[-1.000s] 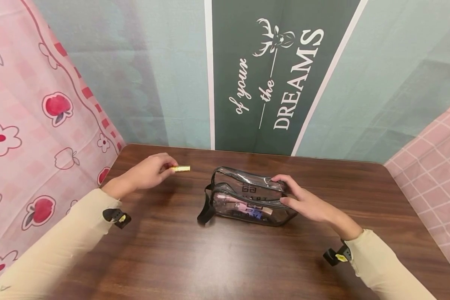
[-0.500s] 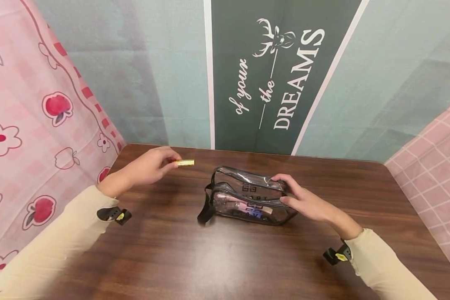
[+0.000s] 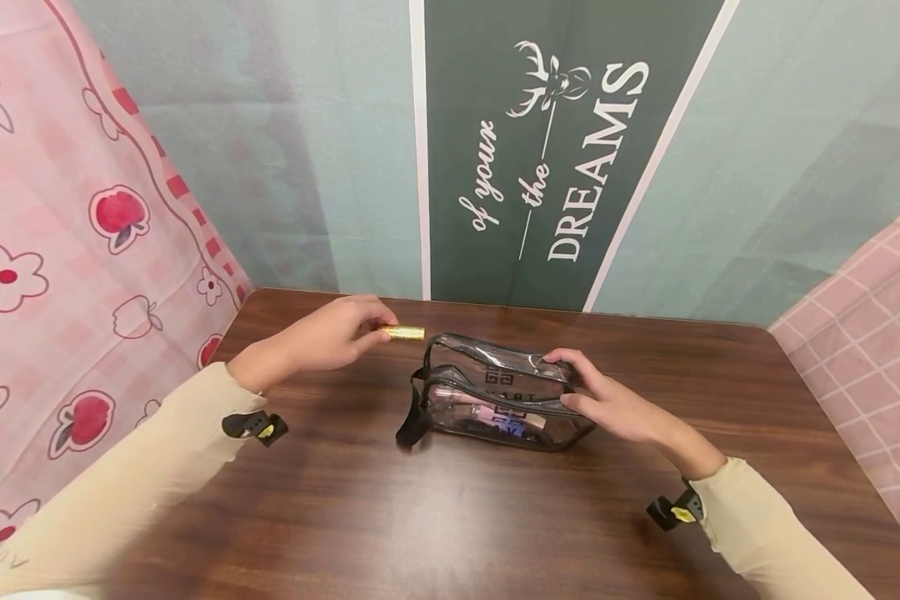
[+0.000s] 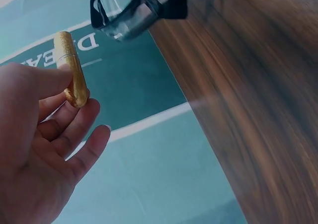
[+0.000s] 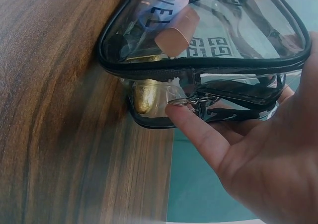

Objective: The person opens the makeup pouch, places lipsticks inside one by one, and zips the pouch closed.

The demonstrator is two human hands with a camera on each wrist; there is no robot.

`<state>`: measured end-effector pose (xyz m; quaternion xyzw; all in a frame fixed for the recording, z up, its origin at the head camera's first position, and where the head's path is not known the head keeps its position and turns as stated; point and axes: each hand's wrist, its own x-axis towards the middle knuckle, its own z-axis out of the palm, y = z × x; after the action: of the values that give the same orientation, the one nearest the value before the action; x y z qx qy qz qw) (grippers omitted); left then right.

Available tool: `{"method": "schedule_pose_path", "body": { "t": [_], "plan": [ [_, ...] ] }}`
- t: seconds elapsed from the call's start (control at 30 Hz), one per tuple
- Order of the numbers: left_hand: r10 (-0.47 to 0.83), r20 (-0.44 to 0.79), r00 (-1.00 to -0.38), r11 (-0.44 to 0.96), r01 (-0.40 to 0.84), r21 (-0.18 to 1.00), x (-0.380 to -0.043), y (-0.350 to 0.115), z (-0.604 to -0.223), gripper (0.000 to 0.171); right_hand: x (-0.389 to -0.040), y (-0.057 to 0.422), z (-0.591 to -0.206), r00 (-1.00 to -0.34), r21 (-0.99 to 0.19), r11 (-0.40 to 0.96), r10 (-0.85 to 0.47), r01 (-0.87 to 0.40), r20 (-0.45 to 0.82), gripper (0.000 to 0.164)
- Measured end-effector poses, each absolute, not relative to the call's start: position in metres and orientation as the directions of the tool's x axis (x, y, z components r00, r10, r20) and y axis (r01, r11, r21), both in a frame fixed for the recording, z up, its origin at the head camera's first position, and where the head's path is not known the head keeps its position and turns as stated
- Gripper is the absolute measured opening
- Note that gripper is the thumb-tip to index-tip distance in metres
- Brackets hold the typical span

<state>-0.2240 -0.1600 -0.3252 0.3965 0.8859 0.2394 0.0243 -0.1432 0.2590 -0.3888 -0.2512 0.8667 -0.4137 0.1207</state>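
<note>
My left hand (image 3: 337, 333) pinches a gold lipstick-like tube (image 3: 407, 332) between thumb and fingers, above the table just left of the bag. In the left wrist view, the tube (image 4: 70, 67) has a seam round its middle. A clear toiletry bag (image 3: 487, 347) with black trim lies on the table, its top unzipped. My right hand (image 3: 622, 408) grips the bag's right end, thumb and fingers spread across the opening. In the right wrist view, a fingertip touches the zipper pull (image 5: 181, 102). Inside the bag are a gold rounded item (image 5: 145, 97) and a rose-gold cap (image 5: 179, 35).
Brown wooden table (image 3: 450, 517) beneath. A black strap (image 3: 414, 421) hangs from the bag's left end. A green printed curtain (image 3: 495, 167) stands along the back edge. Pink cloths hang at the left (image 3: 120, 250) and right (image 3: 870, 333).
My left hand has moved right with the gold tube, rising slightly first, and is closer to the bag's left end. The right hand and the bag have stayed in place.
</note>
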Motion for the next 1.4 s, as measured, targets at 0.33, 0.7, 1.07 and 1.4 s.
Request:
{"method": "schedule_pose_path", "body": {
  "t": [0.33, 0.7, 1.07, 1.4],
  "plan": [
    [0.769, 0.149, -0.621, 0.504, 0.733, 0.456, -0.22, -0.131, -0.32, 0.015, -0.141, 0.258, -0.391, -0.848, -0.772, 0.541, -0.53, -0.335, -0.003, 0.054],
    [0.825, 0.144, -0.546, 0.443, 0.784, 0.435, -0.218, -0.094, -0.321, 0.016, -0.14, 0.257, -0.394, -0.847, -0.774, 0.534, -0.531, -0.34, 0.005, 0.054],
    [0.86, 0.129, -0.495, 0.403, 0.811, 0.424, -0.211, -0.057, -0.327, 0.015, -0.139, 0.257, -0.395, -0.846, -0.793, 0.516, -0.533, -0.324, -0.001, 0.054],
    [0.864, 0.082, -0.497, 0.429, 0.811, 0.399, -0.207, -0.045, -0.341, 0.016, -0.137, 0.256, -0.394, -0.853, -0.787, 0.53, -0.521, -0.314, -0.01, 0.054]
  ]
}}
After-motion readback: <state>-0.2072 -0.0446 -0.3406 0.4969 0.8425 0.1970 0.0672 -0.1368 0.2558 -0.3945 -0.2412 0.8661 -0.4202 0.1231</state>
